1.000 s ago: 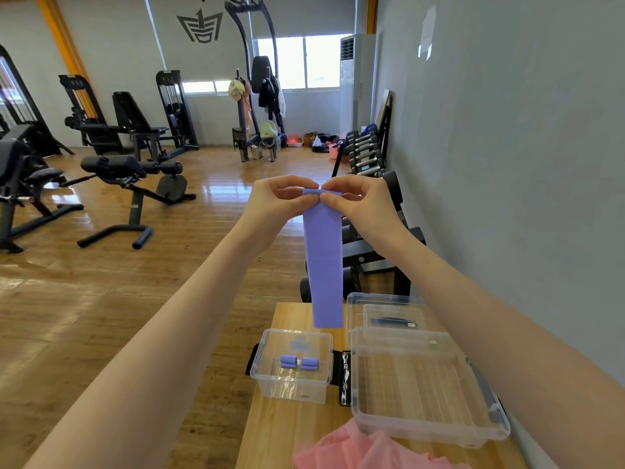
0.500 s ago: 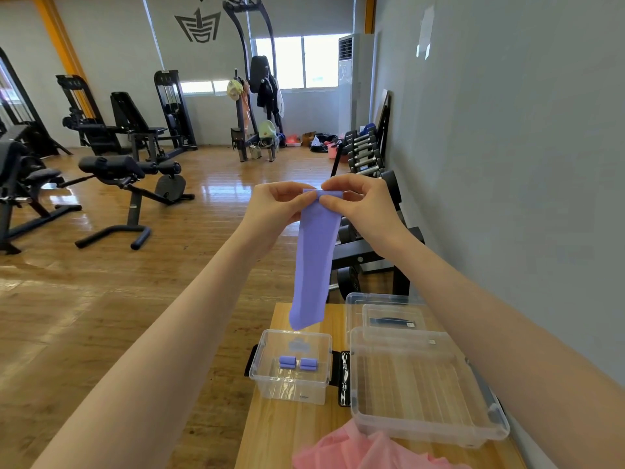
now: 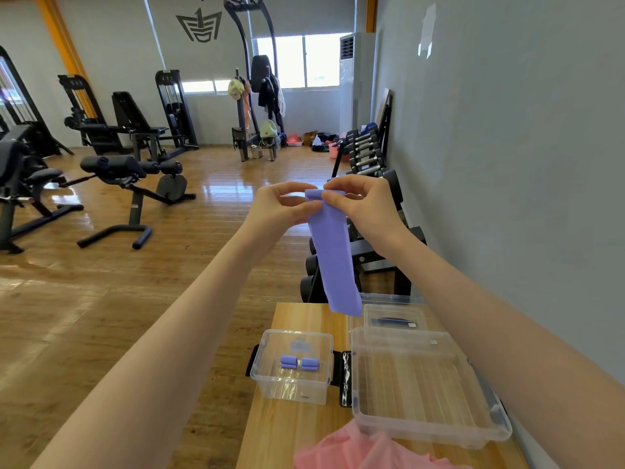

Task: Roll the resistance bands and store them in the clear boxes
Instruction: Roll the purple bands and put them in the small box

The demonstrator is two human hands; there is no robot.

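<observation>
A dumbbell rack (image 3: 363, 154) stands along the grey wall, just behind the wooden counter (image 3: 297, 431). Left of the rack, across the wooden floor (image 3: 84, 299), stand black weight machines (image 3: 135, 123) and a bench (image 3: 132, 170).

**Where everything sits on and above the table**

A small box (image 3: 292, 365) stands near the table's (image 3: 297, 431) left edge, with two rolled bands (image 3: 299, 363) side by side inside it. Just right of it lies a large shallow box (image 3: 422, 387), reaching the right edge. Behind that one, at the far right corner, sits another box (image 3: 394, 316). A heap of bands (image 3: 365, 450) lies at the near edge. Above the far edge, the left hand (image 3: 280, 206) and right hand (image 3: 362, 204) hold a hanging band (image 3: 334, 255) by its top.
</observation>
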